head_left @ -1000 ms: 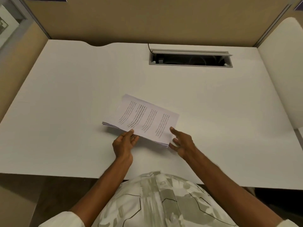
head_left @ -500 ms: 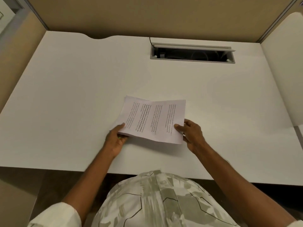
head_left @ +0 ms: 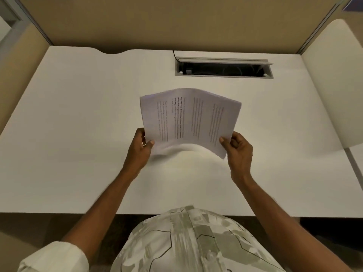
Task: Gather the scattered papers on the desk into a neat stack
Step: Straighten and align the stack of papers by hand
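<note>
Gripping the papers [head_left: 189,119] by their near corners, the left hand [head_left: 139,149] and right hand [head_left: 238,149] hold the stack raised above the white tabletop [head_left: 78,114], bowed upward in the middle, printed side up.

An open cable tray [head_left: 224,68] sits below tan partitions [head_left: 176,22].

Both forearms are reaching forward from the bottom corners, bare below pale rolled sleeves, and converging toward the middle. The left hand [head_left: 139,149] is gripping with its thumb on top and fingers [head_left: 140,134] curled behind (a ring seems to be showing near the thumb). The right hand [head_left: 238,149] is mirroring it, thumb pressing on top, knuckles turned outward, wrist slightly bent.
</note>
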The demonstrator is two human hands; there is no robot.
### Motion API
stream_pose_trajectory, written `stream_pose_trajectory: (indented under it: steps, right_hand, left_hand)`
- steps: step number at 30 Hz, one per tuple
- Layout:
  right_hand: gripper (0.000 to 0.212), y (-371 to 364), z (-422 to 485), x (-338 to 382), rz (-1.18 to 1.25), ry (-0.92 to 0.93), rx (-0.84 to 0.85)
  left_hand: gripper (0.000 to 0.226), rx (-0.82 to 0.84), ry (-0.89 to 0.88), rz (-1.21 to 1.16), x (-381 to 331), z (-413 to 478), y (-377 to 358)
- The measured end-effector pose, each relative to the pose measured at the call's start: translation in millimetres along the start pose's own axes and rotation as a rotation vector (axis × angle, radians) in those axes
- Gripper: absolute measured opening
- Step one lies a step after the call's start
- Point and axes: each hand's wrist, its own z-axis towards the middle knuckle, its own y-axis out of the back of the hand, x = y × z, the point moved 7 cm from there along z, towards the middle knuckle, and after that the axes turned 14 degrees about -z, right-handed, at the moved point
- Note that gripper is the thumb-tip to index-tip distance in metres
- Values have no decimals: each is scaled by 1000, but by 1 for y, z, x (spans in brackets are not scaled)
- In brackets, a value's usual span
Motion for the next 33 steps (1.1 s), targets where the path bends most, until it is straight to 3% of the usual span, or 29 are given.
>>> stream_pose_trajectory:
  steps: [6, 11, 15, 18, 22, 29, 33]
  right_hand:
    - [20, -4, 2, -11, -161, 30, -17]
    - [21, -3, 0, -24, -170, 7, -47]
    - [20, -1, 3, -24, -161, 17, -46]
    - [24, -4, 4, -25, -165, 31, -23]
    - [20, -8, 4, -33, -243, 24, -10]
    - [25, -4, 5, -26, -210, 78, -40]
    - [24, -4, 6, -39, -208, 15, -4]
  left_hand:
    - [47, -77, -28, 25, 12, -21, -20]
    - [41, -109, -59, 86, 24, -31, -23]
    - [49, -155, -150, 130, 14, -32, -15]
    - [40, -165, -213, 135, 7, -31, -17]
    - [42, -175, -130, 165, 17, -30, -23]
    - [61, -156, -142, 136, 14, -34, -26]
    - [57, -175, -24, 189, 29, -37, -24]
